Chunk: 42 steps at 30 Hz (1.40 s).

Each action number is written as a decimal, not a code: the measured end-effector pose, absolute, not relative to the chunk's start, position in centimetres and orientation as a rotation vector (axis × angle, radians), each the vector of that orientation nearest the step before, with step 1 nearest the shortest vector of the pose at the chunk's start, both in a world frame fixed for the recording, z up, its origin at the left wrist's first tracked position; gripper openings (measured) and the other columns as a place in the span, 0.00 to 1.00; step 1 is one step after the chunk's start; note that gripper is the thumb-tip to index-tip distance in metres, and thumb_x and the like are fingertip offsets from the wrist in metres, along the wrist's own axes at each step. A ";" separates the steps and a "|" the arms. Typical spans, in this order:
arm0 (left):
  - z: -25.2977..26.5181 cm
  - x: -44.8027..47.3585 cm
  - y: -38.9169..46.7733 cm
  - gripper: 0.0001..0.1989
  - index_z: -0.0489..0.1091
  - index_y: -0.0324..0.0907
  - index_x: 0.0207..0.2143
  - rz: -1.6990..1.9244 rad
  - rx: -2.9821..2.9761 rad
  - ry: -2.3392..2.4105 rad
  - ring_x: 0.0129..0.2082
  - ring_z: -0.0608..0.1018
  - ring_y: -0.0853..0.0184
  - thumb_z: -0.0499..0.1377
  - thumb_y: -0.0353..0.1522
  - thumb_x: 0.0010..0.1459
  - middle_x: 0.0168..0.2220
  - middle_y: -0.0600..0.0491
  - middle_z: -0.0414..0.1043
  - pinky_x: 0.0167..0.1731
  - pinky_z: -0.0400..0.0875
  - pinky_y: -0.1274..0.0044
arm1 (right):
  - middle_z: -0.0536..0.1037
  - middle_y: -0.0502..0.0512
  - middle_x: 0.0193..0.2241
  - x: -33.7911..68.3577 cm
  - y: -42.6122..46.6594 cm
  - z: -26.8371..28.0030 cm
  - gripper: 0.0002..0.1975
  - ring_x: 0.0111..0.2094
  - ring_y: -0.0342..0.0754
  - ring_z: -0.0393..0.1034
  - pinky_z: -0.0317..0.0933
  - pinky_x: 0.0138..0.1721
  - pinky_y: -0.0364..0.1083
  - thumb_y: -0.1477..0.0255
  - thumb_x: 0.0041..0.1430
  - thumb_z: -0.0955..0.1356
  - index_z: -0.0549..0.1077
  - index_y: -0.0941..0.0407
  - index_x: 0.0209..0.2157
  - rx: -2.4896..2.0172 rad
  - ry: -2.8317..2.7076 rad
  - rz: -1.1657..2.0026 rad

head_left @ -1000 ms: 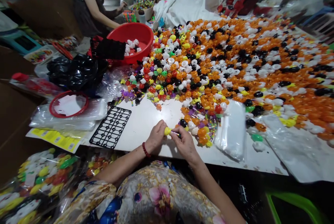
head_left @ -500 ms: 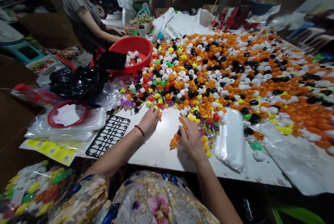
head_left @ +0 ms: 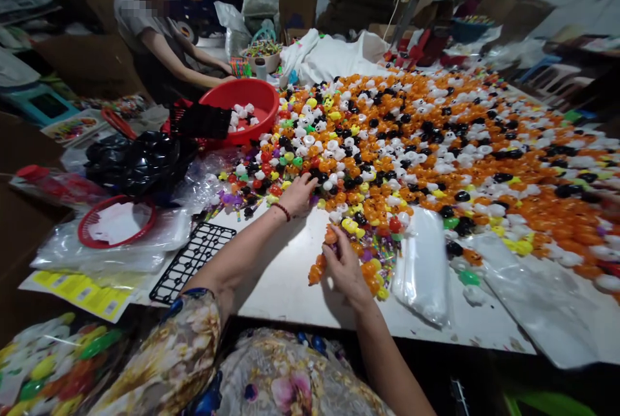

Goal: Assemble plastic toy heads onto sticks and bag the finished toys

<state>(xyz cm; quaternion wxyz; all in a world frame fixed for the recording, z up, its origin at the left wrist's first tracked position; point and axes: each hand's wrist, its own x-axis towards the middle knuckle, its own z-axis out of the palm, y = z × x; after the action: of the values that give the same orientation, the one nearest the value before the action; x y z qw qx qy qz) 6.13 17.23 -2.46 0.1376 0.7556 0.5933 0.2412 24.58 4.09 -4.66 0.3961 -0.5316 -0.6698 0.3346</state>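
My right hand [head_left: 346, 269] is closed around several small orange plastic pumpkins [head_left: 317, 269], which poke out past the thumb and fingertips just above the white tabletop. At the near edge of a big heap of plastic figures [head_left: 416, 138], my left hand [head_left: 296, 196] reaches in with fingers stretched and apart. Its fingertips touch or nearly touch a black figure [head_left: 317, 177]; their undersides are hidden. Beneath my right hand's far side lie yellow figures [head_left: 351, 227] and thin striped sticks [head_left: 387, 251].
Left of my hands are a black plastic grid [head_left: 194, 261], a red basket [head_left: 84, 235] with white paper, and clear bags. Behind stands a red basin [head_left: 271, 115] of white figures; a co-worker [head_left: 159, 48] is beside it. Clear plastic bags [head_left: 421, 274] lie right.
My left hand has moved forward and slightly right, from the bare tabletop to the heap's edge. An orange bit at its fingertips no longer shows. My right hand still holds the pumpkins, slightly nearer me.
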 end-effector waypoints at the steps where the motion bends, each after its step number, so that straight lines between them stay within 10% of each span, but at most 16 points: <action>1: -2.4 6.0 18.0 0.21 0.69 0.41 0.48 0.645 2.195 1.717 0.50 0.71 0.56 0.56 0.21 0.51 0.50 0.43 0.67 0.53 0.67 0.67 | 0.75 0.60 0.51 24.7 3.7 -4.6 0.24 0.52 0.54 0.71 0.67 0.52 0.54 0.66 0.61 0.63 0.68 0.54 0.58 -1.339 -1.677 0.891; 7: -2.6 5.8 16.7 0.15 0.65 0.40 0.48 1.056 1.733 1.735 0.44 0.74 0.62 0.53 0.26 0.58 0.44 0.46 0.69 0.46 0.70 0.69 | 0.80 0.58 0.39 25.4 2.8 -4.4 0.25 0.37 0.51 0.76 0.72 0.41 0.51 0.62 0.62 0.64 0.68 0.56 0.59 -1.330 -1.549 1.096; 14: -2.9 5.9 8.1 0.13 0.62 0.41 0.32 1.220 0.666 1.037 0.22 0.71 0.75 0.60 0.40 0.56 0.26 0.58 0.66 0.22 0.65 0.82 | 0.76 0.60 0.54 24.8 2.8 -3.6 0.21 0.56 0.55 0.69 0.64 0.57 0.55 0.64 0.64 0.63 0.73 0.53 0.55 -1.223 -1.728 0.868; 42: -3.1 8.4 0.9 0.24 0.59 0.42 0.30 1.132 0.799 1.011 0.19 0.64 0.76 0.60 0.53 0.52 0.19 0.61 0.64 0.23 0.56 0.81 | 0.74 0.57 0.29 24.7 0.4 -2.2 0.15 0.32 0.50 0.70 0.68 0.34 0.47 0.72 0.69 0.59 0.74 0.58 0.50 -1.107 -2.222 0.174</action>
<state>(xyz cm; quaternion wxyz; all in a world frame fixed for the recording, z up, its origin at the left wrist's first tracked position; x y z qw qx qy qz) 8.42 0.91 -3.06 0.6542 0.3523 0.4459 0.4992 24.71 0.41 -2.19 0.3206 -0.4213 -0.8458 0.0663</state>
